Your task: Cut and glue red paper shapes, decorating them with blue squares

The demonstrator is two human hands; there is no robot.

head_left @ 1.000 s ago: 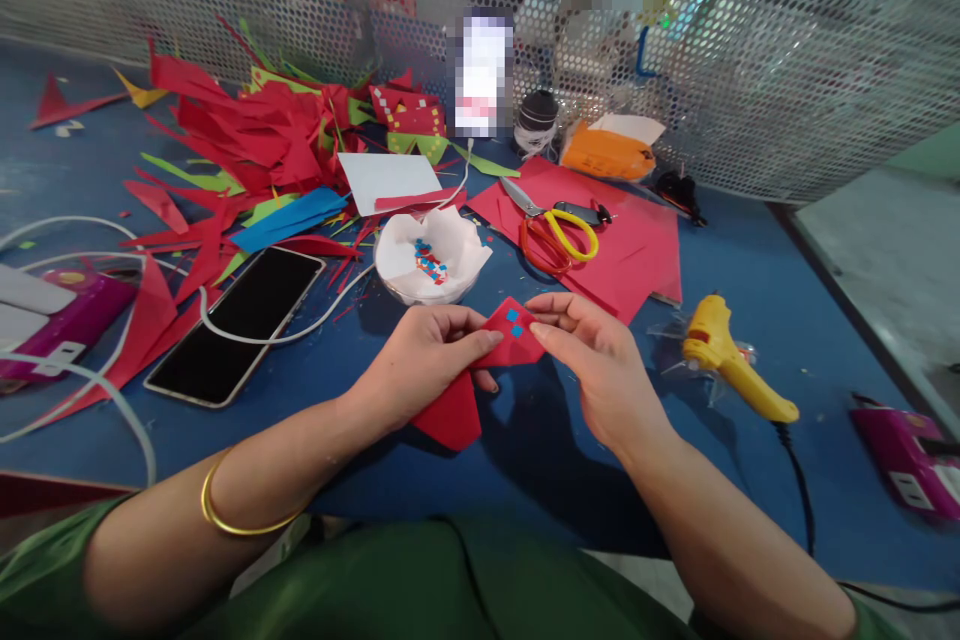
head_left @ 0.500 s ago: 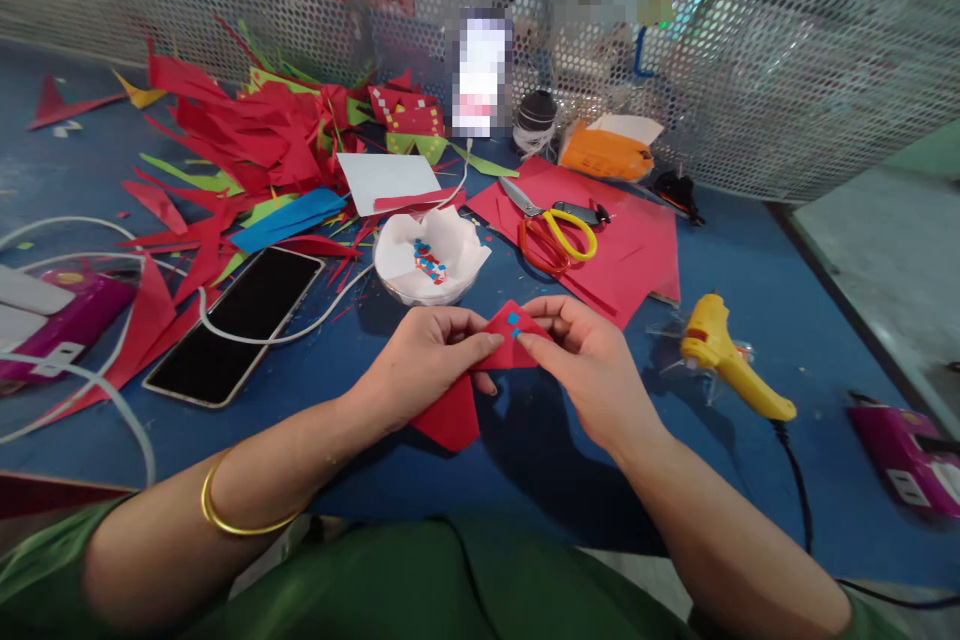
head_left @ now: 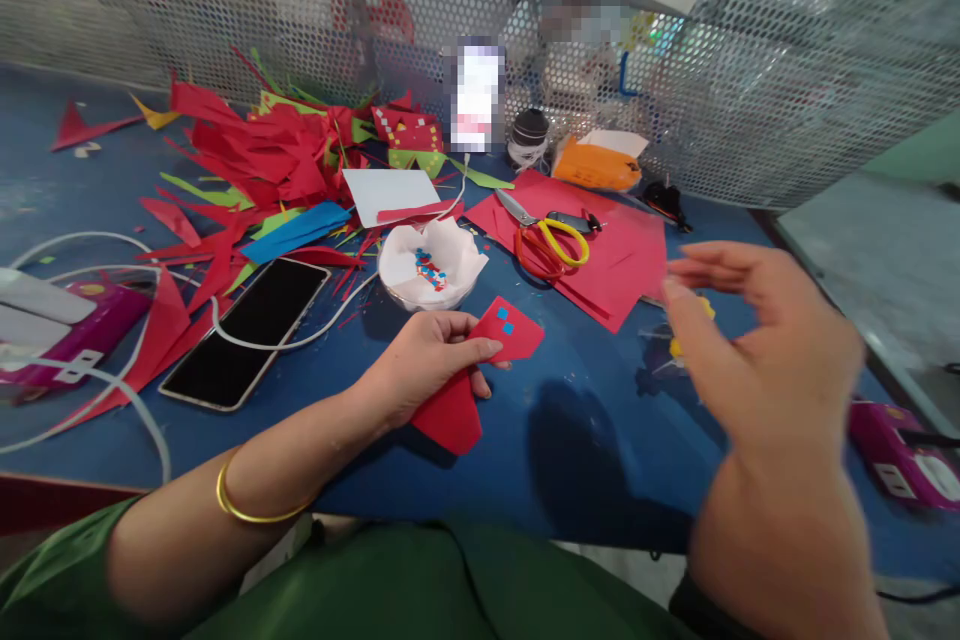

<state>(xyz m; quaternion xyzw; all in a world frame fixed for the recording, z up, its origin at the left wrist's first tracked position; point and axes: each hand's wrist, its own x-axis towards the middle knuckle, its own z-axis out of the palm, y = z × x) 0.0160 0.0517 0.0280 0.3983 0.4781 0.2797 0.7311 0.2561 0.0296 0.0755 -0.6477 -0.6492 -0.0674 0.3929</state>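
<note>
My left hand [head_left: 431, 360] pinches a red paper piece [head_left: 517, 328] that carries two small blue squares near its top. Part of the red paper hangs below the palm. Raised at the right, my right hand [head_left: 757, 350] is blurred, with thumb and index fingertips close together; whether anything is between them is too small to tell. Behind it, a yellow glue gun [head_left: 679, 350] is mostly hidden. Beyond my left hand stands a bowl [head_left: 409, 302] lined with white paper, holding small blue and red bits.
Scissors [head_left: 551, 240] lie on red sheets [head_left: 634, 265]. Red and green scraps [head_left: 262, 150] are heaped at the back left, near a dark phone [head_left: 247, 335] and white cables. A lit phone [head_left: 478, 100] leans against the mesh; a purple device [head_left: 900, 455] sits right.
My right hand has let go of the red paper and moved right and up, over the glue gun. The left hand keeps the paper, now tilted. The view has shifted slightly.
</note>
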